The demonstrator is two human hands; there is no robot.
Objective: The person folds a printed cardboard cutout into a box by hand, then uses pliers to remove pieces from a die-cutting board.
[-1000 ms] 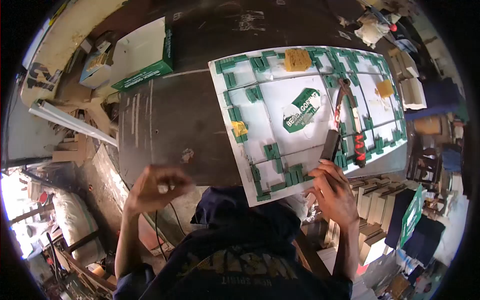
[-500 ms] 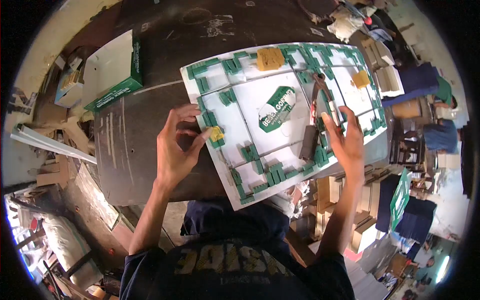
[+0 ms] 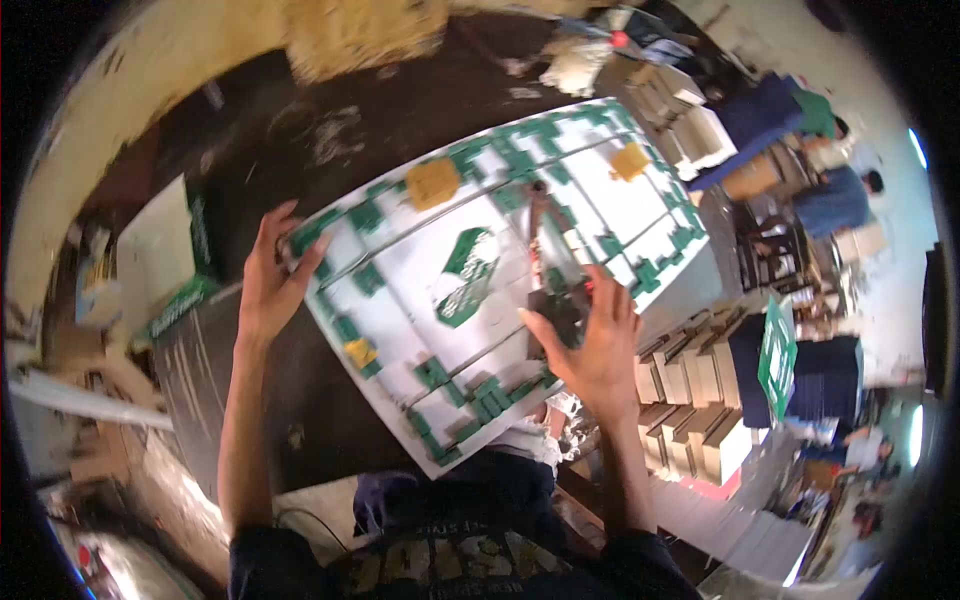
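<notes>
Spreading my left hand [image 3: 275,285] at the left corner of the white board [image 3: 385,312], probably to steady it on the table [image 3: 320,430], I curve my right hand [image 3: 592,335] about the dark handles of the pincers [image 3: 538,205] lying there, though I cannot tell how firmly.

White board [image 3: 415,280] on dark table [image 3: 320,405]
</notes>
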